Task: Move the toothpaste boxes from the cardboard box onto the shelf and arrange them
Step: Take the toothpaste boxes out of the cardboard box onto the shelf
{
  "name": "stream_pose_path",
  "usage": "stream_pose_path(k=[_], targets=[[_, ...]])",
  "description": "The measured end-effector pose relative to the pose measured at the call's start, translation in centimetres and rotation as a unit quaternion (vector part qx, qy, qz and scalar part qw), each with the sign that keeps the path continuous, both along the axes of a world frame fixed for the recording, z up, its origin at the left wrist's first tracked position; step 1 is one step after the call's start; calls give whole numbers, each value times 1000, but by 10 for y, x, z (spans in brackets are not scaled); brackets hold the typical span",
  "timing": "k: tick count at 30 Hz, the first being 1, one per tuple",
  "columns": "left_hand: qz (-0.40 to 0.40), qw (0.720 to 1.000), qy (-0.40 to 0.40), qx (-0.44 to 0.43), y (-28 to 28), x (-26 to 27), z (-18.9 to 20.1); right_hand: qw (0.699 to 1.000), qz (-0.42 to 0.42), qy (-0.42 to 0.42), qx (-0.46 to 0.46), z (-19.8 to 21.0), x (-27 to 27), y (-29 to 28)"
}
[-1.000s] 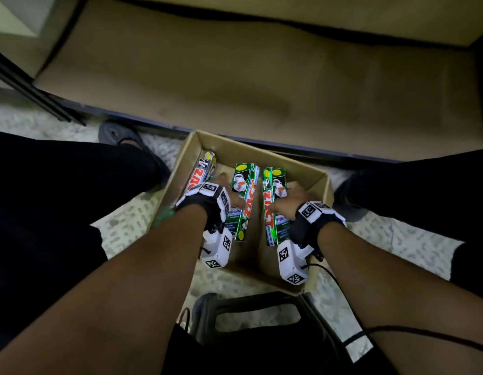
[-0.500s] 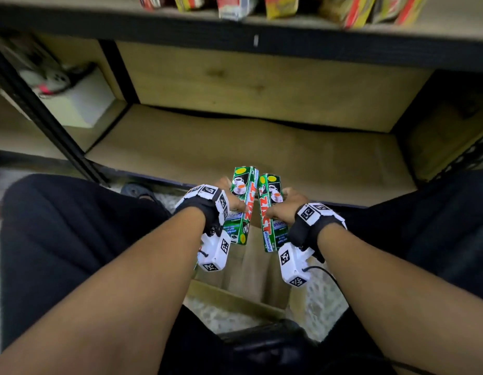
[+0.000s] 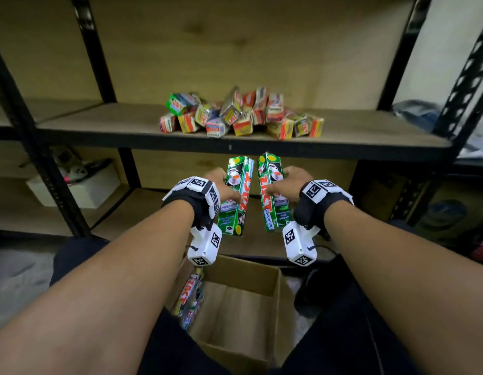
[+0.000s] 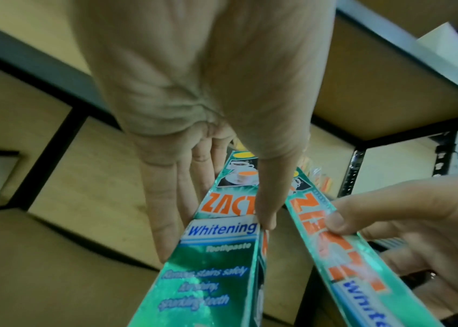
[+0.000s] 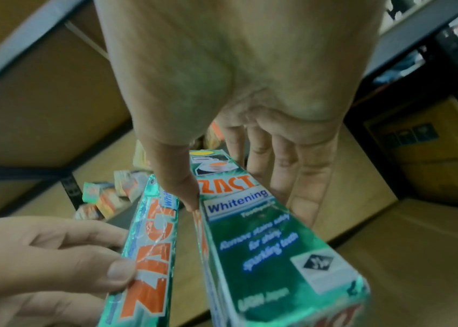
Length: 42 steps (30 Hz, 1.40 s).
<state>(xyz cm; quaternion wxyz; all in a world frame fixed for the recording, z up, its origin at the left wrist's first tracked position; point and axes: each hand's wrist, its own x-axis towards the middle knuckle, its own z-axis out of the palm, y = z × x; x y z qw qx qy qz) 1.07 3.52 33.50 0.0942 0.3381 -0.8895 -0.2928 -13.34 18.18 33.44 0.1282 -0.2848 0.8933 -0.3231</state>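
My left hand point(image 3: 221, 185) grips a green ZACT toothpaste box point(image 3: 236, 196) between thumb and fingers, and my right hand point(image 3: 286, 182) grips a second green box point(image 3: 272, 193) the same way. Both boxes are held side by side in the air, just below the front edge of the middle shelf point(image 3: 99, 131). The left wrist view shows my thumb across the left box point(image 4: 222, 243); the right wrist view shows my thumb beside the right box point(image 5: 264, 232). The cardboard box point(image 3: 251, 307) sits on the floor between my knees with more toothpaste boxes point(image 3: 190, 296) at its left wall.
A pile of several small red, yellow and green cartons point(image 3: 240, 115) lies in the middle of the shelf. Black uprights point(image 3: 94, 50) frame the rack. A white box point(image 3: 80, 188) stands on the lower shelf at left.
Both hands lifted the two green boxes out of the cardboard box and raised them to just under the middle shelf's edge. My head tilted up, bringing the shelf and its cartons into view.
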Motion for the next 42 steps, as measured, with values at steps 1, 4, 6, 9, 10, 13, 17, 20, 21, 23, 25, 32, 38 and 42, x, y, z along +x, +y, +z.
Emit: stream_pose_path(k=[1, 4, 6, 9, 10, 13, 17, 20, 21, 23, 25, 32, 38, 42], targets=[[-3, 1000, 3, -8, 2, -1, 14, 1000, -3, 11, -10, 15, -1, 3], [-11, 998, 24, -52, 10, -8, 62, 999, -14, 41, -27, 62, -6, 16], [-17, 997, 49, -62, 14, -16, 90, 997, -28, 64, -44, 90, -14, 23], [-12, 994, 80, -77, 18, -31, 123, 994, -48, 71, -61, 124, -28, 29], [-10, 992, 96, -78, 16, -38, 131, 993, -52, 84, -60, 134, -33, 30], [-28, 989, 121, -79, 8, -56, 153, 989, -62, 127, -38, 159, -51, 28], [-38, 987, 127, -90, -12, -86, 180, 984, -71, 156, -43, 180, -80, 18], [-49, 984, 137, -103, -28, -112, 196, 981, -75, 174, -43, 189, -102, 5], [-63, 982, 143, -105, -33, -121, 201, 981, -73, 175, -41, 191, -109, 0], [-55, 983, 129, -117, -46, -137, 208, 981, -62, 183, -25, 195, -122, -11], [-44, 983, 115, -133, -58, -150, 215, 981, -56, 186, -9, 194, -137, -22], [-57, 974, -59, -210, -92, -190, 216, 982, -51, 174, 58, 183, -172, -61], [-58, 978, -68, -189, -110, -214, 203, 978, -44, 183, 84, 174, -189, -85], [-48, 979, -33, -195, -120, -218, 196, 977, -45, 188, 88, 170, -191, -94]])
